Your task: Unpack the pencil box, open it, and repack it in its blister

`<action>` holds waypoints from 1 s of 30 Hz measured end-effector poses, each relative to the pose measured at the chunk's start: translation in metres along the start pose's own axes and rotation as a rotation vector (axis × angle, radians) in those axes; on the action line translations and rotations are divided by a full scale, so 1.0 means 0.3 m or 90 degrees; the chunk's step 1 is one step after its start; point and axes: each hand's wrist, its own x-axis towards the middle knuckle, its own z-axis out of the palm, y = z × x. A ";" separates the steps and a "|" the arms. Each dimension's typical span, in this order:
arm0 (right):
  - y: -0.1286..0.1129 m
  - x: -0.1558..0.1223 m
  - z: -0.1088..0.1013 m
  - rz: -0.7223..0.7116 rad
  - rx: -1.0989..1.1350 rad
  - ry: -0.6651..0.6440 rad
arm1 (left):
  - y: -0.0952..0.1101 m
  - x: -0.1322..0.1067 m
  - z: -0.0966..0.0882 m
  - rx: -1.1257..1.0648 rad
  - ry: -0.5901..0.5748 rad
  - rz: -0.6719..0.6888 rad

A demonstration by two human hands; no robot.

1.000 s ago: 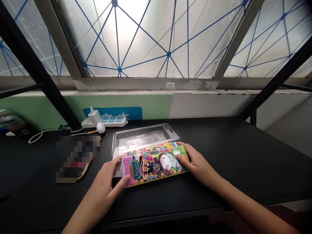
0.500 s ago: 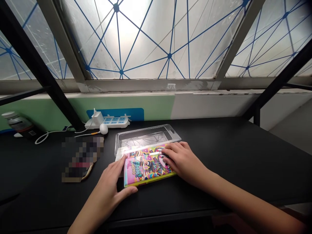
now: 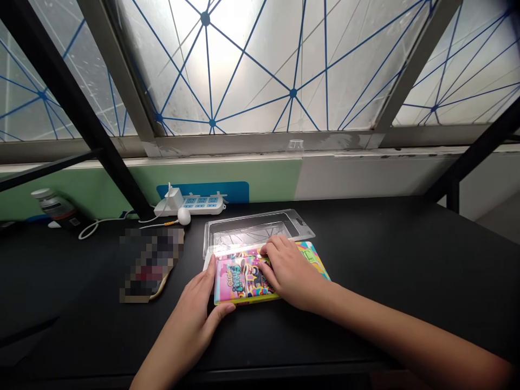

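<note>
A flat, colourful cartoon-printed case (image 3: 239,273), pink at its left end with a yellow near edge, lies on the black tabletop. My left hand (image 3: 199,303) steadies its left end, fingers along the far left corner and thumb at the near edge. Across the middle of the case rests my right hand (image 3: 288,271), fingers bent and thumb tip on the printed top; anything pinched there is hidden. Part of the print is covered by this hand. Behind the case sits a clear plastic blister tray (image 3: 300,225), its near side touching or overlapped by the case.
A pixelated flat object (image 3: 150,265) lies to the left. Farther back are a white power strip (image 3: 203,205) with a charger, a white round-ended cable (image 3: 184,216) and a white-capped bottle (image 3: 57,206). Black metal bars (image 3: 97,141) slant up beside the window.
My right hand has slid left over the case, uncovering its right end. My left hand stays at the left end. The whole view has shifted slightly.
</note>
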 end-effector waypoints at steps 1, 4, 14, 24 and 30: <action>0.000 0.001 0.003 0.001 -0.003 0.006 | 0.003 0.001 -0.001 -0.002 -0.001 -0.002; -0.002 0.003 0.008 -0.004 -0.012 0.026 | 0.012 0.002 -0.006 -0.009 -0.009 -0.007; -0.001 0.015 -0.011 -0.061 -0.025 0.161 | 0.049 0.010 -0.019 -0.060 -0.006 -0.041; -0.047 -0.194 -0.161 -0.330 -0.019 0.222 | 0.018 0.000 -0.075 -0.118 -0.083 -0.035; 0.110 -0.321 -0.187 -0.261 0.066 0.054 | 0.012 -0.014 -0.130 -0.157 -0.089 -0.124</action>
